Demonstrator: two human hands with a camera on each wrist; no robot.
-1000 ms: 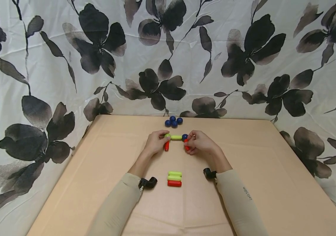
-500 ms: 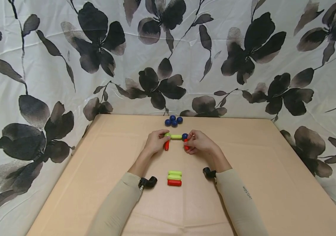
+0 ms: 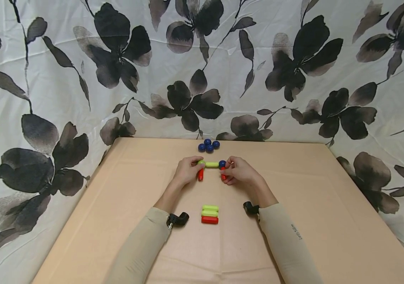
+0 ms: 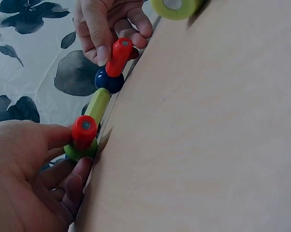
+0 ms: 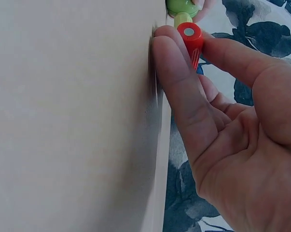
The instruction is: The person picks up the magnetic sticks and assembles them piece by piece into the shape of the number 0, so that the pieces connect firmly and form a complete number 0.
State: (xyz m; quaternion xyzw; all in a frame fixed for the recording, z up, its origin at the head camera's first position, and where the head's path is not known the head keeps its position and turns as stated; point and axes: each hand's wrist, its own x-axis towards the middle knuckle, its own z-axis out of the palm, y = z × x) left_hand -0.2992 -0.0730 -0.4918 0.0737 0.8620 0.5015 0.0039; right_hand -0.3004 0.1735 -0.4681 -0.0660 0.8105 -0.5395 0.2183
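Observation:
A light green rod links a green ball on the left to a blue ball on the right. One red rod stands out from the green ball, and a second red rod from the blue ball. My left hand holds the green ball, thumb against the red rod's base. With thumb and fingers my right hand pinches the second red rod; in the right wrist view the blue ball is mostly hidden behind the fingers.
Several blue balls sit together near the far edge of the table. Two light green rods and a red rod lie side by side between the forearms. A floral cloth hangs behind the table.
The red rod in my right hand has shifted very slightly to the left at its lower end. Both hands otherwise keep their places and grips.

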